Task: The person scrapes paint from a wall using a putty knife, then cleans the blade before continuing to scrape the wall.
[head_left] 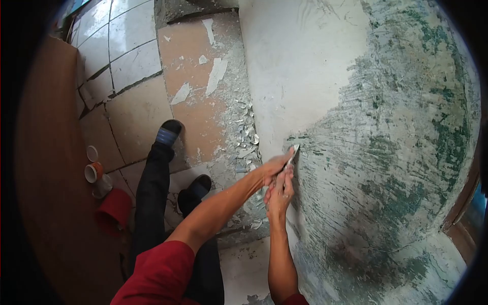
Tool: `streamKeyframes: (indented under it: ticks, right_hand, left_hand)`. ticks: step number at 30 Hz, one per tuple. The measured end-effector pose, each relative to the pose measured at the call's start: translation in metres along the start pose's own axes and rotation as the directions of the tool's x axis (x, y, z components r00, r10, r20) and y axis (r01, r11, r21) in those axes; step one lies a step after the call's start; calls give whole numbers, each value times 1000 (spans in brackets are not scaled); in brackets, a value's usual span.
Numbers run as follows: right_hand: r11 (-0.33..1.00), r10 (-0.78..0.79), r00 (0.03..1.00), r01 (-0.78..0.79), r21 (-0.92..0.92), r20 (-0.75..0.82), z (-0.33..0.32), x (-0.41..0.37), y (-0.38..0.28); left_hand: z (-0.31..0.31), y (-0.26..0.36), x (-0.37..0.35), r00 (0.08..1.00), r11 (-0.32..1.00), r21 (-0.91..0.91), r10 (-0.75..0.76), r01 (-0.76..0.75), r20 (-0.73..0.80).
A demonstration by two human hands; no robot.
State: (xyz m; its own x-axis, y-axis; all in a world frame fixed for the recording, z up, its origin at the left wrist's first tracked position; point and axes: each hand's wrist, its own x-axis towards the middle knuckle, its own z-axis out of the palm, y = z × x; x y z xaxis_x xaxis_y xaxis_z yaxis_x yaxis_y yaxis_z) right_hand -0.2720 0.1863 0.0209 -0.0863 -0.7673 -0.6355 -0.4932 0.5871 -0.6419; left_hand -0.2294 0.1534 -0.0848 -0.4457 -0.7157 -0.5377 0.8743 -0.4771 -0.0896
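Both of my hands are together at the wall, low in its scraped part. My left hand (276,168) is the upper one, its fingers closed on a scraper (295,148) whose light tip touches the wall (376,152). Just below it, my right hand (279,195) is closed around the lower part of the same tool, mostly hiding it. Around the tip, bare grey-green patches meet the smooth pale coating (305,66) that still covers the upper left of the wall.
Flakes of coating (247,137) lie along the wall's foot, with larger pieces (216,76) on the tiles. My feet in sandals (169,133) stand on the floor. A red bucket (113,209) and small containers (93,172) are at the left, beside a brown panel (51,168).
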Motion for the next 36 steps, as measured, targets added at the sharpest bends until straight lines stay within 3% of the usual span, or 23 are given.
streamKeyframes:
  ticks: [2,6,10,11,15,17,20,22,26,27,30,34,35,36]
  right_hand:
    - [1000,18,1000,-17,-24,25,-5,8,2]
    - [996,25,997,-18,-90,76,2,30,-7]
    - [999,27,1000,-28,-26,-14,3,1,-3]
    - [1000,14,1000,-15,-18,-11,1,2,-6]
    - [997,68,996,-67,-22,49,4,24,-12]
    - [997,69,997,-68,-37,41,10,21,-10]
    - [995,0,999,4,96,-42,7,-7,-3]
    - [999,19,1000,-19,42,-2,3,6,-15]
    - [1000,19,999,-18,-15,38,5,19,-23]
    - [1000,11,1000,-11,-12,27,7,13,-21]
    - [1000,-13,999,13,-13,-30,2,-9,-15]
    - [999,-30,998,31,-32,53,-2,16,-28]
    - [999,-14,996,17,-33,84,5,25,-31]
    - [999,5,993,-1,-32,114,9,28,-31]
  left_hand:
    - [-2,-4,2,1000,999,39,-4,4,-8]
    - [-15,16,24,999,973,-230,7,4,49]
    - [4,-5,-8,999,999,13,-40,40,-16]
    - [8,-9,-2,999,984,-175,-34,33,-4]
    - [-3,20,9,996,977,-213,-8,27,88]
    - [-7,17,7,1000,992,-121,-18,21,25]
    - [9,9,-9,999,999,-41,-29,30,14]
    - [14,11,-12,999,1000,-13,-26,26,33]
    - [2,28,6,1000,991,-131,16,-18,-18]
    - [-2,21,7,1000,993,-117,15,-12,25]
    - [21,1,-21,998,999,46,-23,26,-55]
    - [17,26,-10,995,999,11,37,-38,94]
    - [7,28,11,996,990,-132,53,-44,71]
    - [5,28,12,998,993,-111,37,-31,58]
